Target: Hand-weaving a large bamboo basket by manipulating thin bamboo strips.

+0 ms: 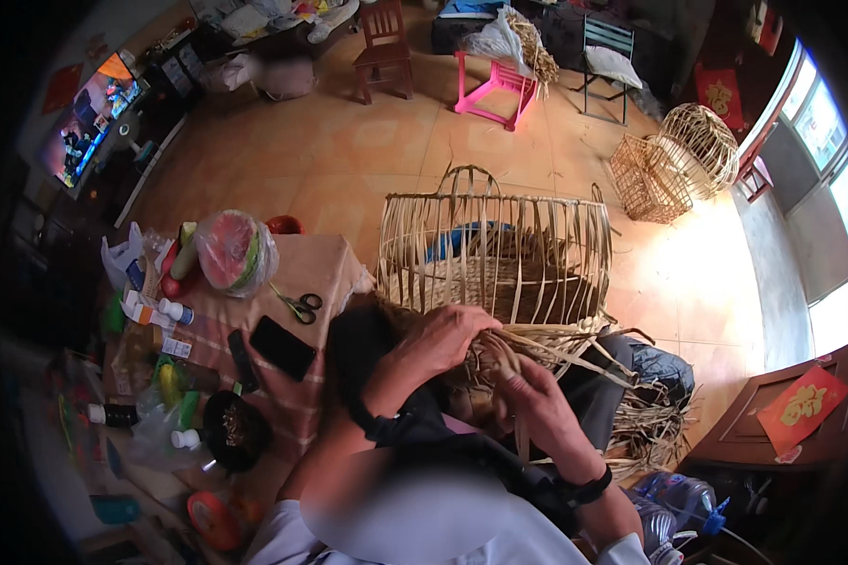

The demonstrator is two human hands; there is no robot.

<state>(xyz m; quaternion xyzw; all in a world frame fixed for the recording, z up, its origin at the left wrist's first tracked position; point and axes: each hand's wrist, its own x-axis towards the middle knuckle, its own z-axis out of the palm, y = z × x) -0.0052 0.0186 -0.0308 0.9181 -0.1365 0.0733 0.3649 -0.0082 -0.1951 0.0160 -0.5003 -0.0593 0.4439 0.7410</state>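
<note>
Bamboo strips make up the half-woven basket (496,256) resting on the person's lap, just beside the table (325,264). It looks light and springy, with loose strips (556,344) that probably bend easily yet have sharp edges; the firmer woven rim seems the best hold. Left hand (440,339) curls over that rim, gripping strips. Right hand (534,395), wrist bent, pinches 1 strip.

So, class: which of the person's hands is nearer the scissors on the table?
Left. The left hand works the basket's strips just right of the scissors; the right hand sits lower and farther right.
</note>
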